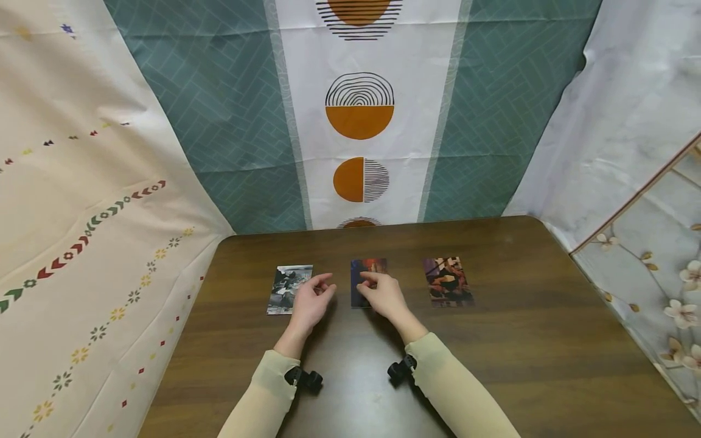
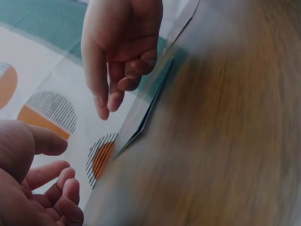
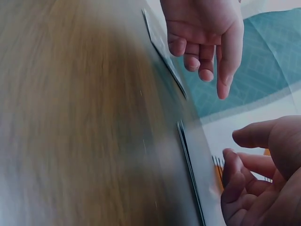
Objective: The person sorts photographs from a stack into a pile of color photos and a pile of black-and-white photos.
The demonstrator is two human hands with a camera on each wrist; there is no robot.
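Three picture cards lie in a row on the dark wooden table (image 1: 493, 365): a black-and-white card (image 1: 286, 291), a blue-and-red card (image 1: 366, 267) and a dark multicoloured card (image 1: 447, 281). My left hand (image 1: 314, 295) hovers between the first two cards, fingers loosely curled, holding nothing. My right hand (image 1: 378, 291) hangs over the lower part of the blue-and-red card and hides it. The left wrist view shows the right hand (image 2: 117, 89) just above that card's edge (image 2: 150, 103), fingers drooping and empty. In the right wrist view the left hand (image 3: 207, 56) is beside the black-and-white card (image 3: 162, 47).
Patterned cloths hang behind the table and along both sides, close to its edges. A small black camera mount sits on each wrist (image 1: 303, 378) (image 1: 401, 368). Bare wood stretches in front of the cards and to the right.
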